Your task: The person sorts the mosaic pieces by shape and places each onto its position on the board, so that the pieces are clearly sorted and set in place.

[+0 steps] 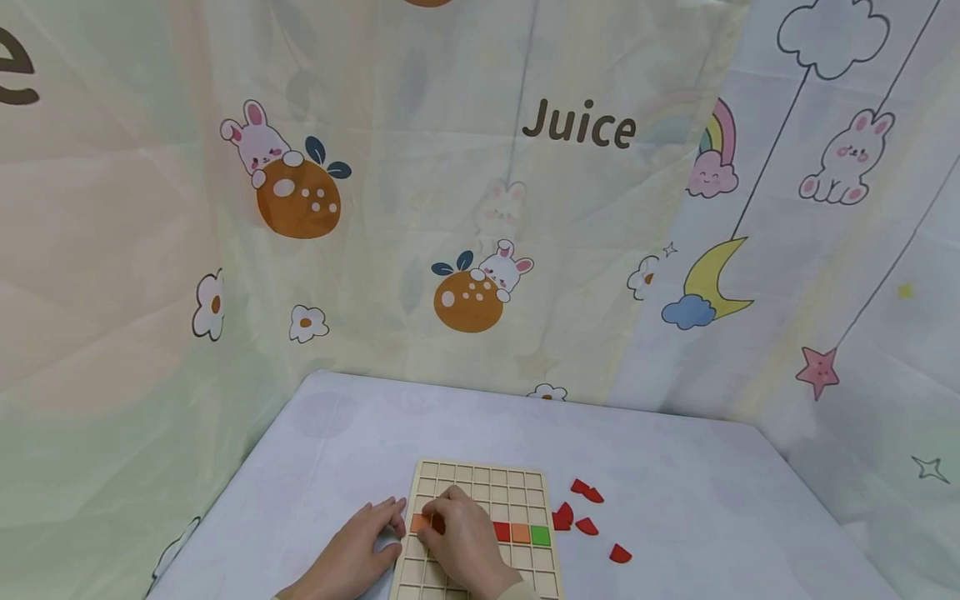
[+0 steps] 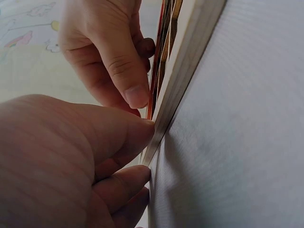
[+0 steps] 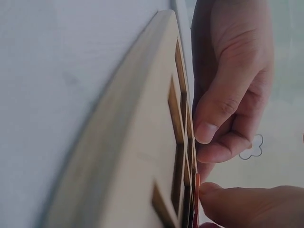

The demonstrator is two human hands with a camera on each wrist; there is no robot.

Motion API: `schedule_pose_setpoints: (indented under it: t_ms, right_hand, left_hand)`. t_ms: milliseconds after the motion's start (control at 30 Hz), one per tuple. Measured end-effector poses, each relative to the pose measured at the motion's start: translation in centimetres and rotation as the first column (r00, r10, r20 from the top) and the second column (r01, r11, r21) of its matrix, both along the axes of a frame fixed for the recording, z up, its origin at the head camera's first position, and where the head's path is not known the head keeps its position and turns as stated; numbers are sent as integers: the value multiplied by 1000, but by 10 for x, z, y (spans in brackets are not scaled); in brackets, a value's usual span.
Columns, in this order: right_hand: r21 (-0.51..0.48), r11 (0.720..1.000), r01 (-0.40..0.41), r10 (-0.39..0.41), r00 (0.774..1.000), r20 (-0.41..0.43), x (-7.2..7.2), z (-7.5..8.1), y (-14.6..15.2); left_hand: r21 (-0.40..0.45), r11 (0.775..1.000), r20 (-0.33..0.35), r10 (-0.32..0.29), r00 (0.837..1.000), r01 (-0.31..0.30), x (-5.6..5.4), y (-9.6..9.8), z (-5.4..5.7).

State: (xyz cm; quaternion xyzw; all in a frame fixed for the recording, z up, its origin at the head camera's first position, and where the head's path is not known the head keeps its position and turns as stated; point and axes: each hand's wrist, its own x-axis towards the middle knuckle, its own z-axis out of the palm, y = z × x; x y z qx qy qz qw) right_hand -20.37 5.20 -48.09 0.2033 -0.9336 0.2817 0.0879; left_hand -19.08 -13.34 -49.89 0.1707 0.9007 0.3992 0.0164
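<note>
A wooden grid board (image 1: pixel 480 475) lies on the table with a row of coloured squares across it. My left hand (image 1: pixel 356 546) rests beside the board's left edge, its relaxed fingers touching that edge in the left wrist view. Over the row's left part, my right hand (image 1: pixel 468 542) pinches a small red piece (image 1: pixel 438 523) between thumb and fingers, low against the board. An orange square (image 1: pixel 417 524) sits just left of those fingertips. Right of the hand show a red square (image 1: pixel 502 531), an orange square (image 1: pixel 521 533) and a green square (image 1: pixel 540 536). My right hand hides the row's middle.
Several loose red pieces with curved edges, among them one red piece (image 1: pixel 620 553) farthest out, lie right of the board. The white-covered table (image 1: pixel 675 475) meets printed cloth walls (image 1: pixel 390 250) at the back and sides.
</note>
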Motion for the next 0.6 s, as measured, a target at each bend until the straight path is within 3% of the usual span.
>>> schedule_pose_setpoints:
  t_ms: [433,600]
  right_hand:
    - [-162,986,36,-31,999,31,4,0,15]
    - [-205,975,89,-81,996,49,7,5,24]
  left_hand:
    - [7,1000,24,14,1000,-14,1,2,1]
    - [6,1000,20,24,1000,-24,1,2,2]
